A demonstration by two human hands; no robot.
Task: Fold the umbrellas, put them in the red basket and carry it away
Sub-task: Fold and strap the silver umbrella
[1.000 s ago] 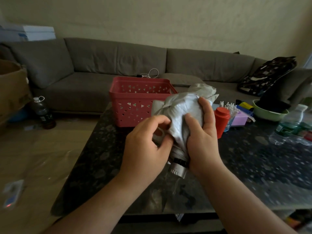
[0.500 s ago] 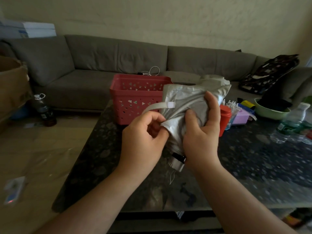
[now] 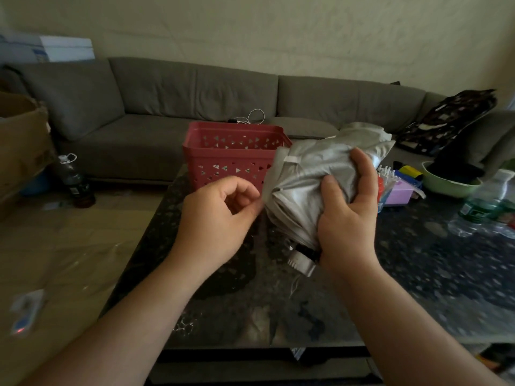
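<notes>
Two hands work above the dark table, and since half a second ago they have drawn apart: the left hand has slid off to the left, away from the bundle, and the white strap that stood out across the basket now lies against the fabric. The silver umbrella has tipped rightward with the right hand, its canopy bunched, its handle end pointing down toward the person.

The right hand grips the bundle, thumb on the near face and fingers curled over the far side. The left hand's fingers are curled with the thumb tip near the forefinger; they seem to pinch the fabric's loose left edge, though the contact is hard to make out.

The red basket stands on the table's far edge, just behind and left of the umbrella, its mouth open. Bare table lies between the forearms; a green bowl and bottles crowd the right side
</notes>
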